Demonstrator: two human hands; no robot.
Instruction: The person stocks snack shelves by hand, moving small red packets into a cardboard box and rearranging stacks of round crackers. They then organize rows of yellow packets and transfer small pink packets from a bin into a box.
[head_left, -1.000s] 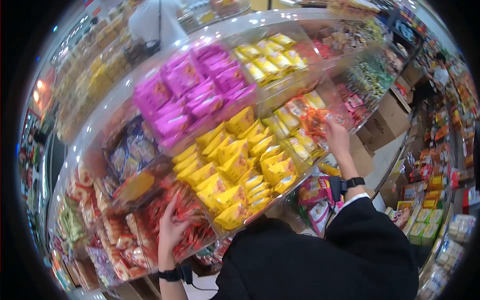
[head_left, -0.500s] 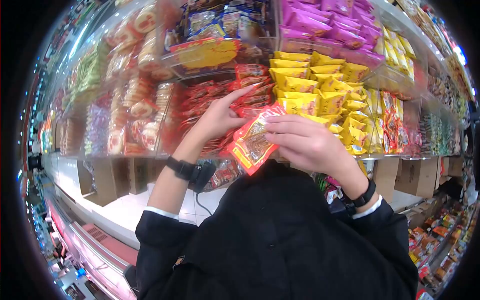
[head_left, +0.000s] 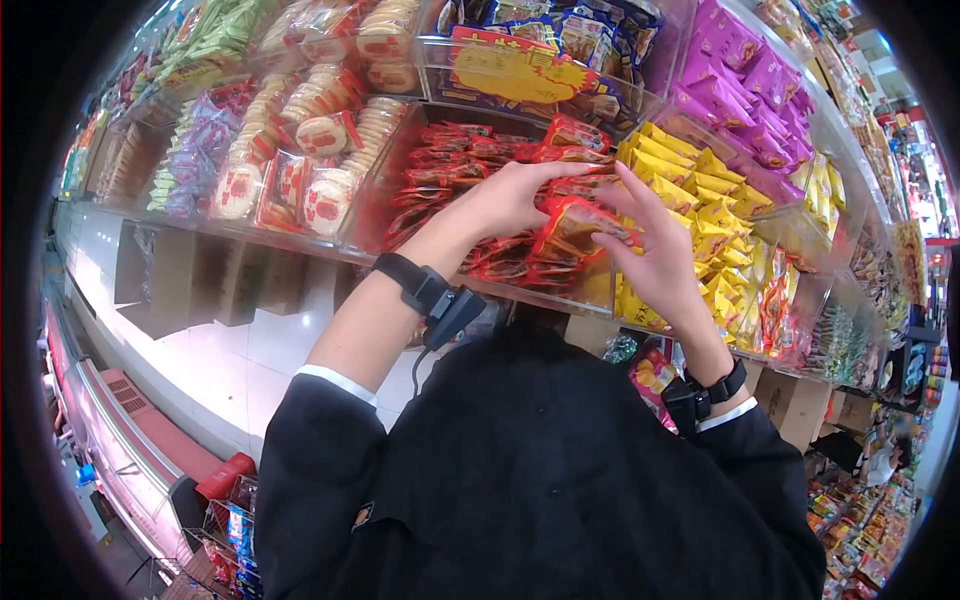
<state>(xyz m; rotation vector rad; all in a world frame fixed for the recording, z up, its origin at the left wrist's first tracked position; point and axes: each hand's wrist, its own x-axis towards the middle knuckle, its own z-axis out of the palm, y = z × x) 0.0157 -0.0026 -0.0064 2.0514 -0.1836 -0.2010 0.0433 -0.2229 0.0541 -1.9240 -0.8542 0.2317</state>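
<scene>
My left hand reaches over a clear bin of red snack packets, its fingers stretched along the upper packets and its thumb apart. Facing it, my right hand is open, with thumb and fingers spread. Between the two hands, a red packet with a clear window rests on the others in the bin, close to my right thumb. Whether the left fingertips touch a packet is hard to see. Both wrists wear black straps with small devices.
Yellow bags fill the bin to the right, with purple bags above. Round wrapped crackers stand on the left. A yellow and red sign hangs behind the red packets. Cardboard boxes stand below the shelf.
The red packet that my right hand held now lies in the bin, and the right fingers have spread apart. My left hand has shifted over the packets. The view has turned and tilted.
</scene>
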